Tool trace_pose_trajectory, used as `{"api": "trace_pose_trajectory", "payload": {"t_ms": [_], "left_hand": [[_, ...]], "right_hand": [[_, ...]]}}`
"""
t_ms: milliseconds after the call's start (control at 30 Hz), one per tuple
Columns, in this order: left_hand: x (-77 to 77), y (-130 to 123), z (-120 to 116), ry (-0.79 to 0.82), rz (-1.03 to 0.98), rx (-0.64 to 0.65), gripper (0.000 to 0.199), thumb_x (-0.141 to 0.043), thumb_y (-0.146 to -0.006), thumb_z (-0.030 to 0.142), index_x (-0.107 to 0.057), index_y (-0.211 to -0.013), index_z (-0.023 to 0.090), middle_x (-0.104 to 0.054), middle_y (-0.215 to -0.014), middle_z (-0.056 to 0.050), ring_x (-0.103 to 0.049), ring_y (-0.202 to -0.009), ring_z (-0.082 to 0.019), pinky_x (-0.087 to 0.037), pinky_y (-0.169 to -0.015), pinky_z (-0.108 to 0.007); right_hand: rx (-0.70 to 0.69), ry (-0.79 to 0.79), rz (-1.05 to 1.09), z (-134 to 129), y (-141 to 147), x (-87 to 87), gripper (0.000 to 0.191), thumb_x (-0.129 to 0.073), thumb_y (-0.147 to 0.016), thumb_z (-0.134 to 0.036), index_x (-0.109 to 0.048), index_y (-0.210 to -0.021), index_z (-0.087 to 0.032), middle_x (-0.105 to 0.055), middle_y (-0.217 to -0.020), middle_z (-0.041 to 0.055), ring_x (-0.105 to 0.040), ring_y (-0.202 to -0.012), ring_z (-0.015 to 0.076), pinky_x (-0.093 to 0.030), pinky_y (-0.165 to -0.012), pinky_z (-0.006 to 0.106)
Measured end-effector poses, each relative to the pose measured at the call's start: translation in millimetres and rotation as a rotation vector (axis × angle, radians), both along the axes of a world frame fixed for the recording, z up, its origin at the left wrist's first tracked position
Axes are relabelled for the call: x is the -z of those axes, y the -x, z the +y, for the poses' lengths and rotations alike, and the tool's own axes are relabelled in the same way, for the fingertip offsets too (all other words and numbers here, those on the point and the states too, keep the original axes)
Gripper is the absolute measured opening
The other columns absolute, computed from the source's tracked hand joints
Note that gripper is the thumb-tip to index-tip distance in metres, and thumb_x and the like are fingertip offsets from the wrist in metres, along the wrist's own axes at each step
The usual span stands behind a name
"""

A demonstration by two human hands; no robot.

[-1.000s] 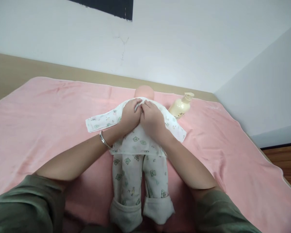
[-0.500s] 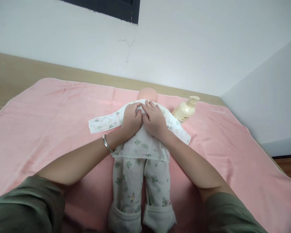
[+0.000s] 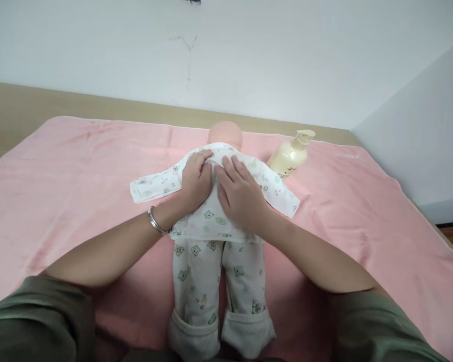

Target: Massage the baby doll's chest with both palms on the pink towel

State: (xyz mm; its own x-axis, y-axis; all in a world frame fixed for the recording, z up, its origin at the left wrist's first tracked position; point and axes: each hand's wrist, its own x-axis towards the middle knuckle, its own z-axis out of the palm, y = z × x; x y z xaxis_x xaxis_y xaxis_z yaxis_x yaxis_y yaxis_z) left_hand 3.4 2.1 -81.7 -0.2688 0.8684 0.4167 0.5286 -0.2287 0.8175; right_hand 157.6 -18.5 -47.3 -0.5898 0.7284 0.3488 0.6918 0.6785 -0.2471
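Note:
A baby doll (image 3: 225,133) lies face down, its bald head pointing away from me. It wears a white printed top (image 3: 211,221) and matching trousers (image 3: 200,281) with turned-up cuffs. My left hand (image 3: 197,177) rests flat on the left of the doll's upper back, fingers extended. On the right of the back lies my right hand (image 3: 243,193), also flat with its fingers stretched out. A narrow gap separates the two hands. The doll's face and its own hands are hidden.
A cream pump bottle (image 3: 289,157) stands beside the doll's right-hand sleeve. A pink blanket (image 3: 98,166) lies under everything, over a wooden surface (image 3: 18,108). Behind it rises a white wall (image 3: 272,60).
My hands, whose fingertips met at the middle of the upper back, have moved apart to either side and slightly down. The camera view has also tilted downward a little.

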Motion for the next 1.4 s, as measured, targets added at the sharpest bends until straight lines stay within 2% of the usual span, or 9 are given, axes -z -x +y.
{"api": "trace_pose_trajectory", "payload": {"t_ms": [167,267,400,500,767,900,1033,1200,1400], "left_hand": [[0.4,1.2,-0.2,-0.008,0.008,0.003,0.037,-0.042,-0.091,0.022,-0.066,-0.119,0.02,-0.071,-0.129,-0.007,-0.062,-0.125,-0.021,-0.048,-0.117,-0.039],[1.1,1.4,1.0,-0.014,0.02,0.017,0.039,-0.042,-0.09,0.02,-0.066,-0.121,0.019,-0.07,-0.131,-0.007,-0.061,-0.127,-0.021,-0.046,-0.118,-0.038],[2.5,1.3,2.2,-0.032,0.007,0.012,0.038,-0.042,-0.09,0.02,-0.067,-0.118,0.016,-0.07,-0.13,-0.009,-0.062,-0.126,-0.022,-0.046,-0.119,-0.039],[3.4,1.6,2.0,-0.024,0.003,0.012,0.037,-0.042,-0.091,0.021,-0.067,-0.118,0.018,-0.071,-0.129,-0.008,-0.062,-0.126,-0.021,-0.047,-0.118,-0.039],[3.1,1.0,2.7,-0.033,-0.005,0.018,0.041,-0.043,-0.089,0.022,-0.068,-0.12,0.015,-0.071,-0.13,-0.009,-0.063,-0.125,-0.022,-0.048,-0.117,-0.039],[3.9,0.5,4.8,-0.039,-0.009,0.013,0.042,-0.042,-0.087,0.023,-0.069,-0.118,0.013,-0.071,-0.129,-0.01,-0.063,-0.124,-0.022,-0.049,-0.117,-0.04],[4.9,0.4,4.8,-0.044,-0.03,0.003,0.04,-0.042,-0.087,0.022,-0.07,-0.115,0.014,-0.073,-0.126,-0.009,-0.064,-0.122,-0.021,-0.049,-0.115,-0.039],[5.4,1.5,5.4,-0.04,-0.005,0.008,0.041,-0.04,-0.089,0.021,-0.07,-0.117,0.016,-0.073,-0.126,-0.008,-0.065,-0.121,-0.021,-0.05,-0.115,-0.04],[4.5,1.4,6.4,-0.032,0.031,0.004,0.044,-0.04,-0.087,0.022,-0.069,-0.119,0.014,-0.071,-0.13,-0.009,-0.063,-0.126,-0.022,-0.048,-0.118,-0.04]], "right_hand": [[-0.181,0.06,-0.036,39.2,-13.9,1.7,0.052,-0.036,-0.102,-0.03,-0.049,-0.151,-0.021,-0.037,-0.165,0.0061,-0.024,-0.16,0.0273,-0.019,-0.132,0.061],[-0.058,0.109,-0.06,61.7,-20.6,1.4,0.058,-0.038,-0.102,-0.036,-0.042,-0.156,-0.014,-0.032,-0.167,0.0117,-0.024,-0.159,0.0332,-0.018,-0.131,0.064],[0.167,0.075,-0.053,30.8,-10.0,-1.3,0.062,-0.033,-0.101,-0.028,-0.037,-0.155,0.002,-0.035,-0.162,0.026,-0.03,-0.156,0.0389,-0.028,-0.128,0.061],[0.035,0.027,-0.033,2.7,0.0,-0.9,0.058,-0.034,-0.1,-0.025,-0.043,-0.153,-0.004,-0.035,-0.164,0.0211,-0.026,-0.158,0.0347,-0.025,-0.13,0.058],[0.115,0.183,0.024,49.3,-3.7,-1.4,0.061,-0.037,-0.1,-0.032,-0.039,-0.157,-0.013,-0.028,-0.169,0.0131,-0.021,-0.16,0.0335,-0.019,-0.13,0.063],[0.214,0.179,-0.036,25.4,1.1,-4.5,0.064,-0.032,-0.102,-0.033,-0.032,-0.159,-0.005,-0.025,-0.168,0.0205,-0.02,-0.16,0.0358,-0.02,-0.13,0.062],[0.063,0.076,-0.072,-3.3,8.4,-3.9,0.059,-0.028,-0.102,-0.028,-0.038,-0.157,-0.006,-0.028,-0.168,0.016,-0.019,-0.161,0.0325,-0.018,-0.132,0.057],[-0.121,0.107,-0.084,36.8,1.9,-6.9,0.056,-0.031,-0.101,-0.027,-0.046,-0.154,-0.015,-0.037,-0.165,0.0078,-0.024,-0.16,0.0275,-0.015,-0.132,0.059],[0.213,0.163,-0.078,50.0,-4.1,-10.5,0.062,-0.032,-0.103,-0.034,-0.035,-0.158,-0.006,-0.034,-0.165,0.0183,-0.032,-0.155,0.0372,-0.026,-0.127,0.061]]}}
